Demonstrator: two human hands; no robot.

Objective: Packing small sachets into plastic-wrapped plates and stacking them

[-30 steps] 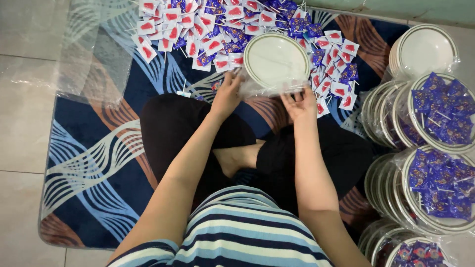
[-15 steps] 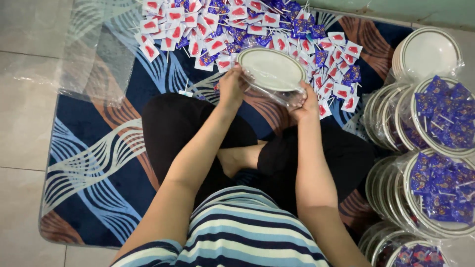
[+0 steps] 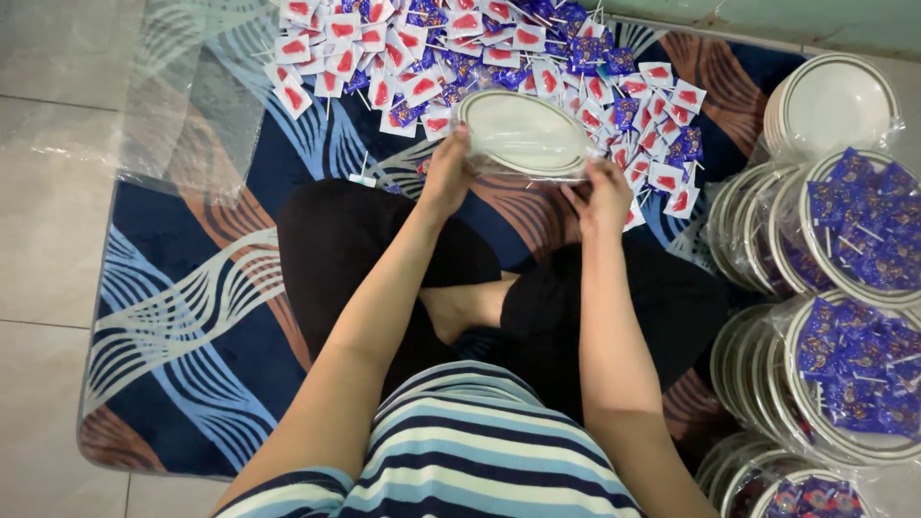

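Tilted further since a moment ago, the white oval plastic-wrapped plate (image 3: 523,134) hangs between both hands: left fingers (image 3: 451,158) and right fingers (image 3: 597,182) pinch its near rim, sachets (image 3: 403,58) beyond.

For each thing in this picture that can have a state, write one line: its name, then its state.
Left hand: gripping the white plate's left edge.
Right hand: gripping its right edge.
White plate: empty, held tilted above the wrapped sweets.
Wrapped sweets: loose, heaped on the mat.
Plates at right: filled with purple sweets, plastic-wrapped.
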